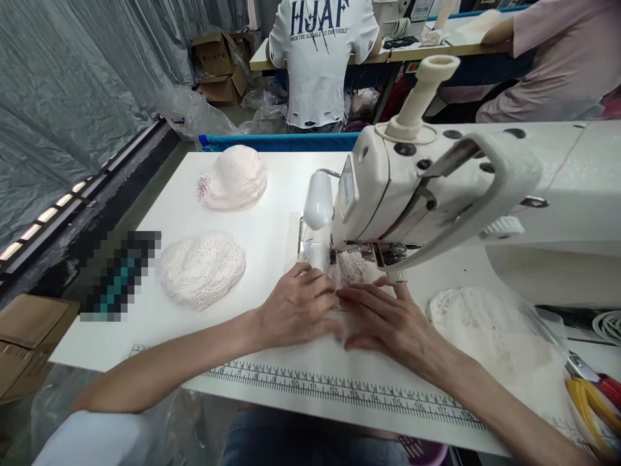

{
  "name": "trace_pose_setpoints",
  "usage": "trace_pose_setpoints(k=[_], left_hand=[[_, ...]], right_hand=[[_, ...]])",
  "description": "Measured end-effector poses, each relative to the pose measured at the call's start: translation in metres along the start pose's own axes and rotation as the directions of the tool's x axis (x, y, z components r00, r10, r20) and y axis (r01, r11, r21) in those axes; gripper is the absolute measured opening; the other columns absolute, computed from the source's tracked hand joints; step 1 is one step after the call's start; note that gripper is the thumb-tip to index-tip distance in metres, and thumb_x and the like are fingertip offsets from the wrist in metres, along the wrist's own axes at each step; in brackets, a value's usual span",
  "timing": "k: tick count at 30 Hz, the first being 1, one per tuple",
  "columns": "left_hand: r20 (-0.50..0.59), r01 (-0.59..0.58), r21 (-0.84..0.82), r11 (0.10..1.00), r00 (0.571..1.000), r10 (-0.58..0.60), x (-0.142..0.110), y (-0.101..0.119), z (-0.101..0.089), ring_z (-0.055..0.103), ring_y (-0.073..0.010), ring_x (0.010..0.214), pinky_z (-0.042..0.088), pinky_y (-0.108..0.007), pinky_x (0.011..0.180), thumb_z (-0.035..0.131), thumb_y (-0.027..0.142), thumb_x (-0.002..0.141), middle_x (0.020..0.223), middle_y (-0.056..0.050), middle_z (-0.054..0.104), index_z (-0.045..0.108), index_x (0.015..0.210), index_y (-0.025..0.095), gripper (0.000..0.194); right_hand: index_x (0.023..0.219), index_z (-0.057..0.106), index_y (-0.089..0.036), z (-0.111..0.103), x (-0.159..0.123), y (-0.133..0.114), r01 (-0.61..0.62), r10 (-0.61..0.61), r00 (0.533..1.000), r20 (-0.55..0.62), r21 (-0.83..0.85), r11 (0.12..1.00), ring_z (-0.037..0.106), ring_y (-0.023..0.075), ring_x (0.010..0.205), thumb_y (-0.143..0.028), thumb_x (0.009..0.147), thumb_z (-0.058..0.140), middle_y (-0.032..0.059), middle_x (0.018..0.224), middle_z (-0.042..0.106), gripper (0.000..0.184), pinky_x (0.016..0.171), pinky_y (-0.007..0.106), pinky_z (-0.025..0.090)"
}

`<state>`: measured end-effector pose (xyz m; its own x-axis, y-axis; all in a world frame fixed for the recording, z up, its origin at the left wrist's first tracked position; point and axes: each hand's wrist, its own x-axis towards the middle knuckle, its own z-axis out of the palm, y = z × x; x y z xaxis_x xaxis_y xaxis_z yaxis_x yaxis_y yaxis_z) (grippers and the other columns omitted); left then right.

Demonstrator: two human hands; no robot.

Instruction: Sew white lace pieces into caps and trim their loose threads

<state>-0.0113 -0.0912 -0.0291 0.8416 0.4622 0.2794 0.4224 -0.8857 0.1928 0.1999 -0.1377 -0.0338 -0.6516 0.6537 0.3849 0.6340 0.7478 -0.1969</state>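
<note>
A white sewing machine [369, 188] stands over the table, and a piece of white lace fabric [352, 266] lies under its needle area. My left hand [298, 307] is at the near left of the needle, fingers bent and closed on the lace. From the right, my right hand [388, 317] meets it, fingertips together on the same fabric and thumb tucked below. The fingers hide most of the lace between the hands, and that spot is slightly blurred.
On the left of the table lie a pale pink lace cup [235, 178] and a white lace bundle [202, 270]. More lace pieces [485, 330] lie right, near scissors [582, 367]. A printed ruler [310, 385] runs along the front edge. Two people sit beyond.
</note>
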Motion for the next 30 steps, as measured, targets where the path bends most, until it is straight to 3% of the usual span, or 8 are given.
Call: trace_pose_setpoints(k=[2, 3, 6, 9, 14, 18, 21, 30], left_hand=[[0.024, -0.013, 0.013, 1.0, 1.0, 0.013, -0.005, 0.008, 0.0, 0.054, -0.0224, 0.098, 0.036, -0.042, 0.093, 0.046, 0.062, 0.081, 0.104, -0.009, 0.061, 0.058, 0.095, 0.014, 0.051], [0.026, -0.007, 0.04, 0.999, 1.0, 0.006, -0.006, 0.01, 0.001, 0.054, -0.023, 0.097, 0.037, -0.042, 0.09, 0.047, 0.06, 0.082, 0.103, -0.01, 0.061, 0.058, 0.094, 0.014, 0.049], [-0.024, 0.031, 0.124, 0.992, 0.999, -0.029, -0.005, 0.013, 0.002, 0.058, -0.0171, 0.088, 0.04, -0.035, 0.084, 0.044, 0.022, 0.091, 0.093, -0.006, 0.065, 0.058, 0.091, 0.014, 0.017], [-0.105, 0.053, 0.159, 0.986, 0.994, -0.037, -0.003, 0.012, 0.004, 0.059, -0.0126, 0.08, 0.041, -0.03, 0.079, 0.037, 0.002, 0.088, 0.083, -0.002, 0.066, 0.058, 0.095, 0.013, 0.025], [-0.178, 0.134, 0.237, 0.962, 0.98, -0.092, 0.002, 0.014, 0.009, 0.056, -0.0122, 0.068, 0.042, -0.029, 0.071, 0.043, 0.002, 0.086, 0.072, 0.0, 0.064, 0.06, 0.089, 0.014, 0.02], [-0.184, 0.118, 0.241, 0.963, 0.98, -0.074, -0.002, 0.019, 0.009, 0.058, -0.0145, 0.076, 0.041, -0.031, 0.072, 0.054, 0.012, 0.085, 0.082, -0.001, 0.066, 0.061, 0.083, 0.016, 0.008], [-0.177, 0.112, 0.219, 0.969, 0.981, -0.073, -0.008, 0.021, 0.006, 0.058, -0.0154, 0.08, 0.041, -0.033, 0.073, 0.059, 0.019, 0.084, 0.087, -0.001, 0.067, 0.061, 0.086, 0.018, 0.004], [-0.232, 0.017, 0.201, 0.98, 0.972, 0.031, -0.01, 0.02, 0.006, 0.06, -0.0122, 0.086, 0.041, -0.031, 0.079, 0.055, 0.004, 0.083, 0.09, 0.0, 0.068, 0.06, 0.076, 0.013, 0.013]], right_hand=[[0.097, 0.059, -0.014, 0.002, 0.001, -0.001, -0.006, 0.005, 0.998, -0.063, -0.01, 1.0, 0.061, 0.0209, 0.097, -0.027, 0.093, 0.046, 0.0089, 0.102, 0.069, 0.019, 0.082, 0.038, 0.038], [0.093, 0.058, -0.015, 0.003, 0.002, -0.001, -0.018, 0.016, 0.995, -0.095, -0.016, 1.0, 0.063, 0.0191, 0.091, -0.02, 0.093, 0.046, 0.0073, 0.096, 0.07, 0.014, 0.079, 0.036, 0.038], [0.085, 0.057, -0.016, 0.006, 0.004, 0.0, -0.048, 0.044, 0.987, -0.152, -0.019, 0.999, 0.064, 0.0156, 0.079, -0.012, 0.09, 0.046, 0.0041, 0.083, 0.07, 0.012, 0.073, 0.032, 0.039], [0.088, 0.057, -0.016, 0.008, 0.003, 0.001, -0.044, 0.039, 0.984, -0.175, -0.026, 0.999, 0.064, 0.014, 0.072, -0.011, 0.088, 0.05, 0.003, 0.078, 0.071, 0.008, 0.072, 0.031, 0.041], [0.098, 0.059, -0.019, 0.006, -0.003, 0.002, -0.025, 0.015, 0.973, -0.231, -0.039, 0.999, 0.066, 0.0132, 0.074, -0.007, 0.086, 0.054, 0.0018, 0.084, 0.073, 0.018, 0.074, 0.032, 0.041], [0.095, 0.061, -0.019, 0.005, -0.006, 0.002, 0.019, -0.022, 0.967, -0.256, -0.014, 1.0, 0.065, 0.0173, 0.092, -0.006, 0.084, 0.056, 0.0034, 0.096, 0.072, 0.018, 0.08, 0.035, 0.041], [0.099, 0.061, -0.016, 0.007, -0.007, 0.002, 0.081, -0.072, 0.976, -0.205, 0.036, 0.996, 0.064, 0.0188, 0.097, -0.006, 0.084, 0.056, 0.0061, 0.099, 0.071, 0.018, 0.083, 0.038, 0.042], [0.095, 0.061, -0.017, 0.011, -0.01, 0.0, 0.087, -0.081, 0.983, -0.166, 0.026, 0.996, 0.065, 0.0176, 0.091, -0.009, 0.082, 0.062, 0.0052, 0.1, 0.071, 0.016, 0.079, 0.037, 0.042]])
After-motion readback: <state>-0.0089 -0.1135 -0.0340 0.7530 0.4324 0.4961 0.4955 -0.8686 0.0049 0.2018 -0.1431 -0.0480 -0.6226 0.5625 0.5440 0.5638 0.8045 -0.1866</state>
